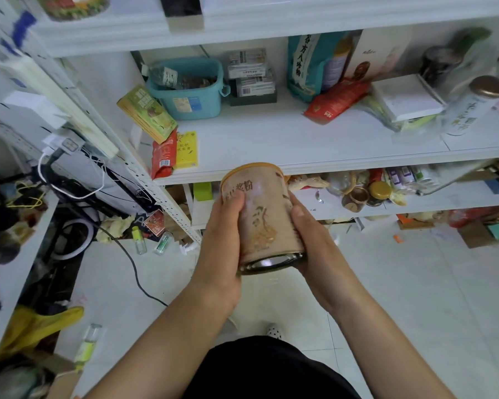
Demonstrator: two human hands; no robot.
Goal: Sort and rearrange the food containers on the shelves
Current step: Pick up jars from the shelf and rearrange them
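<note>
Item: tin (261, 217), tilted toward twelve o'clock, your left hand (224, 234) and right hand (307, 234) wrapped around it; risk: slipping from loosened fingers.

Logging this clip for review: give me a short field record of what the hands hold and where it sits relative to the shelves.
held item: tall pinkish-brown cylindrical canister with orange lid and shiny metal base
left hand: grips the canister's left side
right hand: grips its right side, near the base
pose: tilted, lid toward the shelves, base toward the camera; resting on no shelf
nearest shelf: white middle shelf, just beyond the lid
on that shelf: teal plastic bin with handle; red foil pouch lying flat
</note>
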